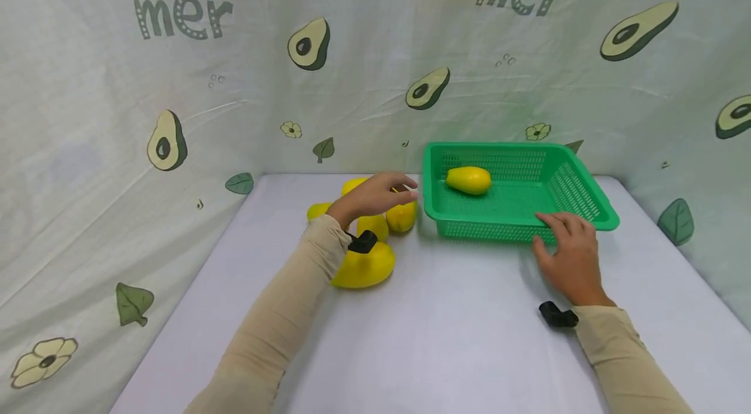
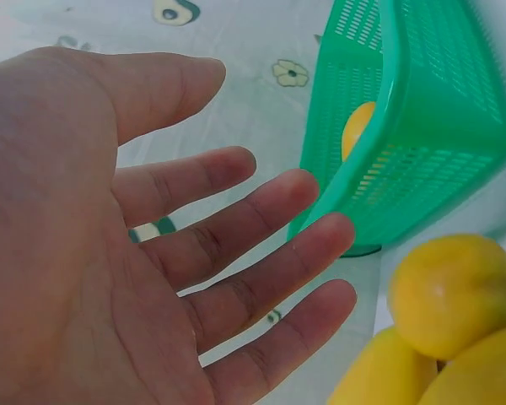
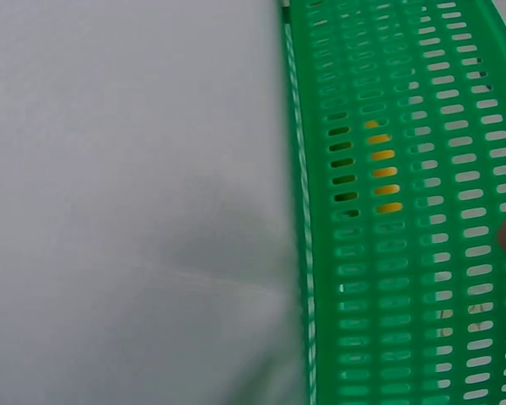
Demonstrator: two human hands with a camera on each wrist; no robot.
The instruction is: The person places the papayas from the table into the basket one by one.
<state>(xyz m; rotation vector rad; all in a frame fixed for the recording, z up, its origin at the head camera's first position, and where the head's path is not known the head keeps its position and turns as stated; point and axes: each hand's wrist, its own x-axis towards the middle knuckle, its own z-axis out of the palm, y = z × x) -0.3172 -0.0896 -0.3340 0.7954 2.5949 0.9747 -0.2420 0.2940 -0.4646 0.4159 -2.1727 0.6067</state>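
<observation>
My left hand hovers over the left part of the table, above several yellow fruits. Its fingers are spread and loosely bent, and the palm holds nothing in the left wrist view. One rounded yellow fruit lies below its fingertips there. At the front right of a green plastic basket, my right hand holds the rim, fingers over the edge and thumb outside the front wall. Inside the basket, toward its left end, lies an oblong yellow fruit; its colour shows through the slots in the right wrist view.
A white-covered table carries the basket at back right and the fruit cluster at back left. Behind it hangs a pale curtain printed with avocados and leaves. The basket's left wall stands close beside the fruit cluster.
</observation>
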